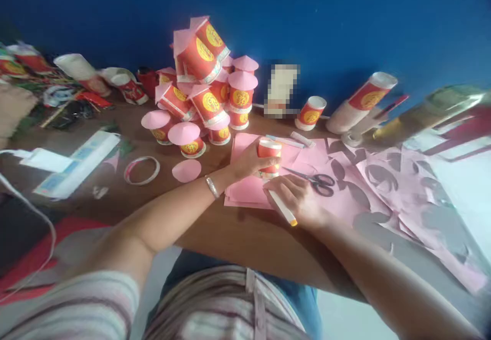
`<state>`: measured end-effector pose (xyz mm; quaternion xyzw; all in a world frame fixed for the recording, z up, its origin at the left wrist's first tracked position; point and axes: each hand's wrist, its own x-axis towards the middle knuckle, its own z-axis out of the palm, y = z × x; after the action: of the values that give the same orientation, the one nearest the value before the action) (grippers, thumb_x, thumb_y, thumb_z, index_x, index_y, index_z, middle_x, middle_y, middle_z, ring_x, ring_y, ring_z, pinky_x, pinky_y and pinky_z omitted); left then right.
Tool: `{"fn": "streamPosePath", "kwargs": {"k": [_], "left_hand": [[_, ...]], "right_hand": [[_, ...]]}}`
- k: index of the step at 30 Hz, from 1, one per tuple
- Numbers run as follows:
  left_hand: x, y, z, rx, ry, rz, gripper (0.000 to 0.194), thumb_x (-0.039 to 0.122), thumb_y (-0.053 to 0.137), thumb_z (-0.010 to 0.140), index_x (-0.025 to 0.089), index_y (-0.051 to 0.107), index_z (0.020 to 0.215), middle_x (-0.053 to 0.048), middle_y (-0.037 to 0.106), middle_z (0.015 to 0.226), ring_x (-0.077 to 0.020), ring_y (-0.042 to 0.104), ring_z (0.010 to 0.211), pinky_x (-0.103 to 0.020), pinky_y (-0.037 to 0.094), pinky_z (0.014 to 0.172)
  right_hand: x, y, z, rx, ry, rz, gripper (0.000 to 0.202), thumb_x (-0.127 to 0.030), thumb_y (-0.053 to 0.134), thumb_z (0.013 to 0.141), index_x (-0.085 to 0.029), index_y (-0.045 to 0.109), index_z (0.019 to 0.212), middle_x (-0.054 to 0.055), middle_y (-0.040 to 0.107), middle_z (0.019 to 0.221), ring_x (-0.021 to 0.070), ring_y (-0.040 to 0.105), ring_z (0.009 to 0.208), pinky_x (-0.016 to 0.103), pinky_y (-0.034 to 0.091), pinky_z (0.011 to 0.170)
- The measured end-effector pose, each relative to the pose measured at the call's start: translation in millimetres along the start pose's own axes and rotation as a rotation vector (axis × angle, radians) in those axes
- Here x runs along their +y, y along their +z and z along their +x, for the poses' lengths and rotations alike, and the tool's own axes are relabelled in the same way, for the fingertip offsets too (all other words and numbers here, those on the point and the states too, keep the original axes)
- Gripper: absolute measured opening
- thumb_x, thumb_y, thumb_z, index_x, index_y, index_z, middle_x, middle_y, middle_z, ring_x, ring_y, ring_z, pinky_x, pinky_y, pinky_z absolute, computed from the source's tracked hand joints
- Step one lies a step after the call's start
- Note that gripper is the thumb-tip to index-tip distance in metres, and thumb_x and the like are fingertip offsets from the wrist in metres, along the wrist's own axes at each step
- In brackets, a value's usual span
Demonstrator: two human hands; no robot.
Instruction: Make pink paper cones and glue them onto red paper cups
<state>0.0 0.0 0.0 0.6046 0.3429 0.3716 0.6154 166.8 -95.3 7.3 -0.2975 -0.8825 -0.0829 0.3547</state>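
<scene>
My left hand (247, 165) is closed round a red paper cup (269, 150) with a yellow print, which stands on pink paper sheets (245, 191). In my right hand (293, 194) is a white marker pen (282, 207) with a yellow end pointing back toward me. The pen's other end is hidden by my fingers, close to the cup's lower edge. Just right of my right hand lies a pair of scissors (320, 182) with dark handles. Beyond the cup, a pen-like stick (286, 141) rests on the paper.
Stacked red cups with pink paper cones (203, 53) rise at the back left. A tape ring (141, 170), a pink disc (186, 171) and a power strip (76, 163) lie to the left. Cut pink scraps (383, 176) spread right. Another red cup (310, 112) stands behind.
</scene>
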Motion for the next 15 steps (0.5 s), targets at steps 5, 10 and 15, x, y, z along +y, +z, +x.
{"fn": "streamPosePath", "kwargs": {"k": [5,10,15], "left_hand": [[1.3,-0.3,-0.4,-0.061,0.003,-0.017,0.043,0.041,0.08,0.077,0.018,0.058,0.106,0.0,0.063,0.091,-0.0122,0.058,0.077,-0.027,0.05,0.067],[0.3,0.4,-0.1,-0.035,-0.029,-0.036,0.051,0.04,0.084,0.073,0.019,0.056,0.11,-0.001,0.062,0.093,-0.0131,0.059,0.078,-0.026,0.05,0.065],[-2.0,-0.3,1.1,-0.027,-0.038,-0.062,0.055,0.04,0.086,0.072,0.019,0.054,0.111,-0.003,0.062,0.098,-0.0143,0.06,0.083,-0.026,0.051,0.067]], "right_hand": [[-0.5,0.3,0.3,0.005,0.032,-0.006,0.014,-0.006,0.058,0.093,-0.017,0.058,0.101,0.003,0.072,0.08,0.0157,0.067,0.067,0.028,0.052,0.063],[0.8,2.3,-2.5,0.041,0.035,-0.012,0.013,-0.006,0.06,0.091,-0.018,0.059,0.098,0.003,0.071,0.079,0.0159,0.065,0.067,0.028,0.052,0.064],[-1.2,-0.8,-1.4,0.078,0.031,-0.002,0.015,-0.005,0.06,0.089,-0.019,0.058,0.095,0.0,0.067,0.071,0.0151,0.064,0.064,0.028,0.052,0.061]]}}
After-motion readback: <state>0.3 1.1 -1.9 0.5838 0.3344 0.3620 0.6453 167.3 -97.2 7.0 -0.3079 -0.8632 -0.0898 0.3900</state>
